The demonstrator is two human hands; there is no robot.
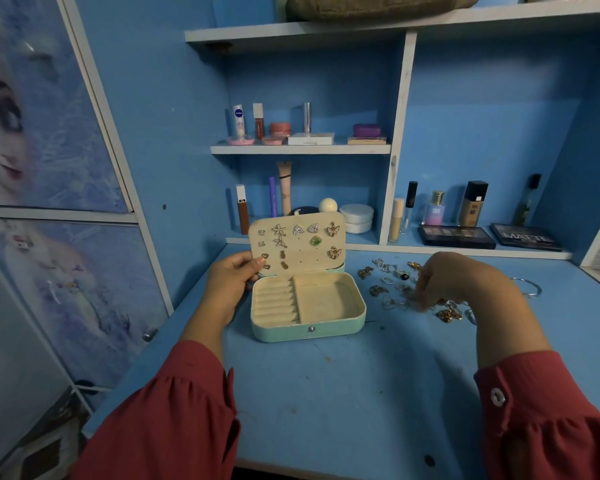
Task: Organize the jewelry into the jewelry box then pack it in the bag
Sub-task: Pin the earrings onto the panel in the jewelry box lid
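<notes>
Head view, my left hand (231, 277) gripping the open jewelry box (308, 308) lid's left edge mid-desk (361, 393), my right hand (459, 280) curled over loose jewelry (388, 273) toward the desk's right edge, pinch unclear.

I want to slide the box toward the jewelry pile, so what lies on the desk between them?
In the head view, only bare blue desk separates the jewelry box from the loose jewelry, where the right hand reaches.
</notes>
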